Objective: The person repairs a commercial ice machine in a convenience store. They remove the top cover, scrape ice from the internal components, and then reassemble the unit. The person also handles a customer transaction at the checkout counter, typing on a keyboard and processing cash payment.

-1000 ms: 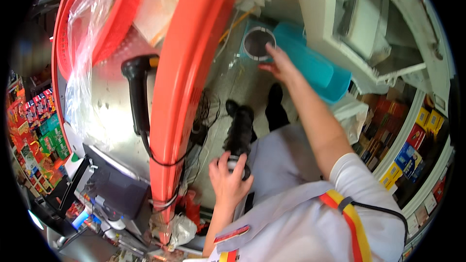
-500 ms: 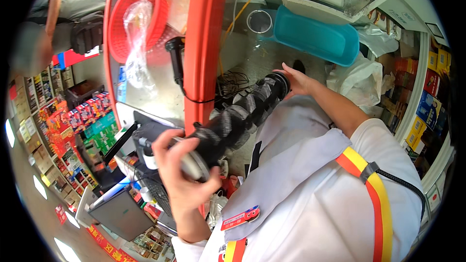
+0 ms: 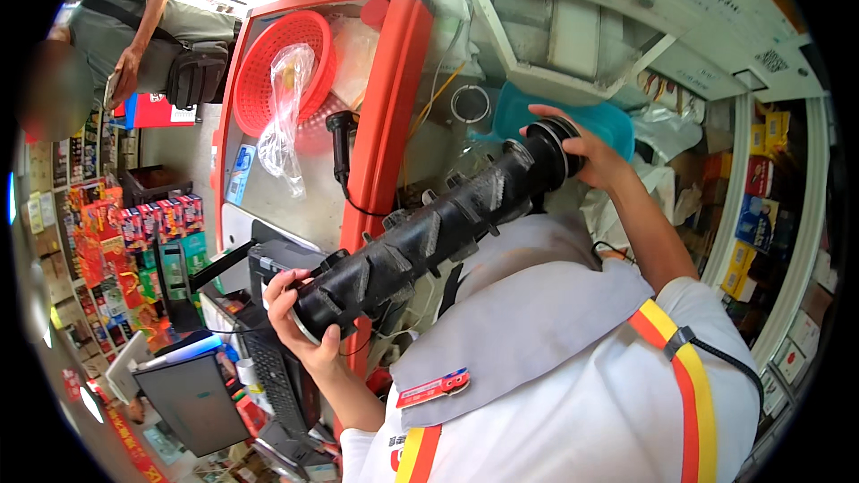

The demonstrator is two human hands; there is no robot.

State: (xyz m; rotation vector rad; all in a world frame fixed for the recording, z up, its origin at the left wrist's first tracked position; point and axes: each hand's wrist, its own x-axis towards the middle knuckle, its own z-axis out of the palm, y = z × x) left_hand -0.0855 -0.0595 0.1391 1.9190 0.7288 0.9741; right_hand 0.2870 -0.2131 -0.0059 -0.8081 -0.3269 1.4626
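Note:
Slanting across in front of me is a long black cylinder (image 3: 420, 246) with short angled fins around it; its exact kind I cannot tell. My left hand (image 3: 300, 317) grips the lower left end, thumb and fingers spread round its rim. At the upper right end my right hand (image 3: 586, 156) is wrapped around a flanged cap with a pale metal edge. The cylinder is held in the air above my grey apron (image 3: 528, 313). Part of each hand's fingers is hidden behind it.
A red-framed counter (image 3: 394, 107) holds a red basket (image 3: 282, 72), clear plastic bags and a black handheld scanner (image 3: 341, 148). Beyond the cylinder is a teal tub (image 3: 613, 125). A keyboard (image 3: 273, 376) and monitor (image 3: 192, 402) sit lower left. Another person (image 3: 134, 45) stands across the counter.
The cylinder's right end has moved right and toward me, its left end left and slightly down. My hands moved with it, still gripping both ends. The other person shows more fully.

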